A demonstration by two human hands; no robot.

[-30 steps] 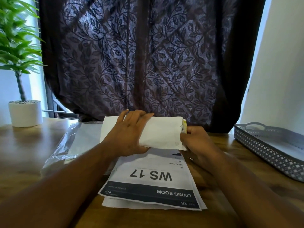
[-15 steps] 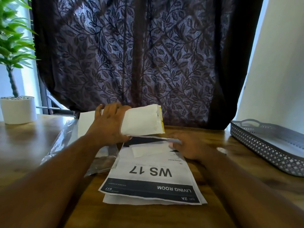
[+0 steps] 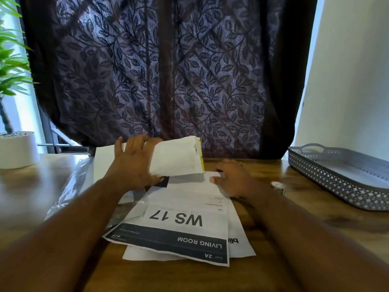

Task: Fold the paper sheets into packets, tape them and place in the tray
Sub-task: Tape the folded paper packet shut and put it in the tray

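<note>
A person's left hand (image 3: 134, 165) grips a folded white paper packet (image 3: 176, 158), fingers curled over its top, holding it raised just above the far end of a stack of printed sheets (image 3: 185, 220) on the wooden table (image 3: 315, 224). The right hand (image 3: 233, 179), apart from the left and just to its right, rests on the far edge of those sheets with fingers bent; whether it pinches anything cannot be told. A grey perforated tray (image 3: 336, 180) sits well to the right of the right hand.
</note>
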